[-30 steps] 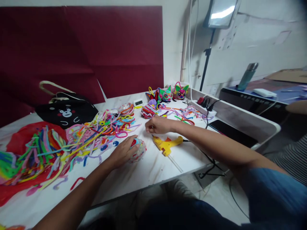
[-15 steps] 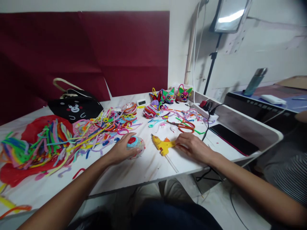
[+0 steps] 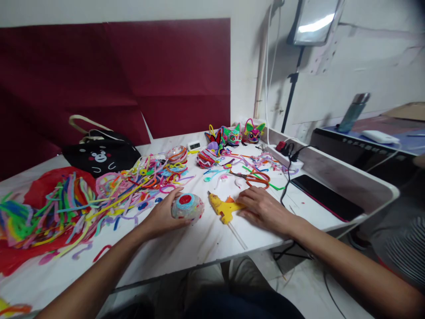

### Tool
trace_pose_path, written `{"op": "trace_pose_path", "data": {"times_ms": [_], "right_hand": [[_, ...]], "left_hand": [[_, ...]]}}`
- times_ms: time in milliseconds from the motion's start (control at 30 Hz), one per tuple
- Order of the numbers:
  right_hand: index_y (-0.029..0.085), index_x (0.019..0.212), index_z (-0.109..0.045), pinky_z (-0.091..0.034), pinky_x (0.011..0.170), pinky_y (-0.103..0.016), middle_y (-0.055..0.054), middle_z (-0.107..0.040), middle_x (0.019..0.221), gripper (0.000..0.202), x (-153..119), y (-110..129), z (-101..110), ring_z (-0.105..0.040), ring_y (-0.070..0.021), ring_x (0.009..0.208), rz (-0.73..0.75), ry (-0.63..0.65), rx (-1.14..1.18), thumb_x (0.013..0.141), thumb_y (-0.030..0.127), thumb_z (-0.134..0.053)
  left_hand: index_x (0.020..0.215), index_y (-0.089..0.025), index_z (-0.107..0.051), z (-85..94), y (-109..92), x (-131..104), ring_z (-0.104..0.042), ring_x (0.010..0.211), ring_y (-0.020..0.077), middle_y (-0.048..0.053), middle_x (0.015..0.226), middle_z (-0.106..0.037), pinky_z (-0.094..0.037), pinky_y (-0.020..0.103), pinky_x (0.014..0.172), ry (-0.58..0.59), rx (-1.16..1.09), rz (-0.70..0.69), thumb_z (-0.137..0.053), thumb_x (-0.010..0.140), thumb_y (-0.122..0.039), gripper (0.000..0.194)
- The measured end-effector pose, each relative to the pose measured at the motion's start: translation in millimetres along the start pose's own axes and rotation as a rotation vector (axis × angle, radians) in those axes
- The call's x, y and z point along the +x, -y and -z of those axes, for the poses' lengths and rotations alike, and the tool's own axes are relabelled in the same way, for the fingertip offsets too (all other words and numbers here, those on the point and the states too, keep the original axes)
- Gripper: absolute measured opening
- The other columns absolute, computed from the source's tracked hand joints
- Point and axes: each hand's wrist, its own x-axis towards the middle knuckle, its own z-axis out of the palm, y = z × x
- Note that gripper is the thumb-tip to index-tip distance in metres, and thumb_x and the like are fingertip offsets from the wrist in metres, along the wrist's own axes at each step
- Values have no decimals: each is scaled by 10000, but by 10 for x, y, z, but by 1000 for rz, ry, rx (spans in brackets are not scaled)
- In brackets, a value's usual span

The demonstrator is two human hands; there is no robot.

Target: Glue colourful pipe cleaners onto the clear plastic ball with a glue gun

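My left hand (image 3: 162,213) is closed around the side of a clear ball (image 3: 194,213), which has a blue pipe-cleaner coil with a red centre on it. To its right a yellow hot glue gun (image 3: 222,208) lies on its side on the table, its nozzle pointing away and a clear glue stick (image 3: 238,236) sticking out of its back. The fingers of my right hand (image 3: 264,208) are curled at the end of the glue gun's handle. Just beyond that hand lie scissors with orange handles (image 3: 257,178).
Heaped pipe cleaners (image 3: 116,190) cover the table's left side before a black bag (image 3: 101,153). Behind are a wrapped ball (image 3: 206,158), a clear half shell (image 3: 176,155) and finished animal heads (image 3: 254,133). A phone (image 3: 327,197) and power strip (image 3: 283,157) line the right edge.
The ball in my left hand has turned and shifted slightly, so its red and blue coil faces me more. My right hand stays at the glue gun's handle.
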Motion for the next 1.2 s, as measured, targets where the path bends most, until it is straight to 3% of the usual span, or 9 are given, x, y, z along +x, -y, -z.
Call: {"op": "trace_pose_path", "data": {"times_ms": [133, 233, 367, 567, 767, 967, 1100, 1200], "right_hand": [[135, 1236, -718, -539, 960, -476, -177, -726, 1183, 252, 0, 12, 9, -651, -311, 1110, -21, 16, -17, 1061, 257, -584], [142, 1217, -720, -541, 949, -468, -174, -726, 1182, 237, -11, 13, -4, -652, -304, 1091, -23, 2, -30, 1061, 262, -587], [150, 1210, -718, -538, 955, -473, -170, -726, 1185, 231, -28, 14, -55, -642, -304, 1098, -14, -24, -40, 1069, 270, -579], [147, 1223, -712, -536, 947, -476, -176, -727, 1186, 256, -44, 32, -85, -630, -309, 1103, -18, -42, -51, 1089, 296, -553], [160, 1250, -705, -503, 955, -451, -166, -735, 1182, 268, 9, 21, -81, -630, -295, 1116, -19, 7, -64, 1100, 312, -544], [152, 1270, -703, -449, 907, -424, -154, -745, 1171, 283, 160, 33, -82, -630, -283, 1083, -3, 139, -153, 1112, 288, -512], [137, 1267, -704, -440, 874, -402, -140, -750, 1116, 279, 226, 36, -79, -644, -265, 1018, 4, 202, -174, 1116, 248, -497], [136, 1264, -701, -435, 858, -390, -127, -753, 1080, 262, 230, 35, -90, -656, -254, 978, -2, 220, -174, 1110, 232, -513]], "left_hand": [[1617, -213, -423, 263, 49, 216, -629, 1408, 331, 159, 1608, -563, -558, 401, 1124, 155, -33, -153, -809, 673, -692, 1127], [1617, -220, -453, 317, 0, 297, -541, 1490, 373, 163, 1662, -496, -502, 470, 1188, 129, 14, -207, -746, 762, -749, 1048], [1623, -171, -445, 80, -156, 243, -409, 1575, 397, 176, 1708, -418, -346, 565, 1299, 2, 110, -267, -559, 957, -726, 874], [1477, -145, -611, -275, -156, 170, -520, 1488, 408, 202, 1572, -586, -413, 581, 1275, -87, 214, -377, -515, 1010, -646, 691], [1411, -148, -645, -346, -60, 190, -605, 1396, 381, 195, 1461, -671, -490, 549, 1223, -166, 251, -431, -431, 1056, -550, 577], [1390, -183, -665, -404, -31, 197, -626, 1375, 375, 173, 1450, -687, -526, 534, 1193, -215, 261, -442, -427, 1054, -550, 551], [1470, -171, -610, -433, -23, 178, -589, 1421, 380, 182, 1509, -643, -511, 550, 1201, -236, 253, -442, -387, 1076, -528, 577], [1550, -186, -524, -440, -10, 155, -513, 1501, 365, 169, 1634, -522, -473, 519, 1240, -262, 215, -448, -389, 1082, -535, 599]]}}
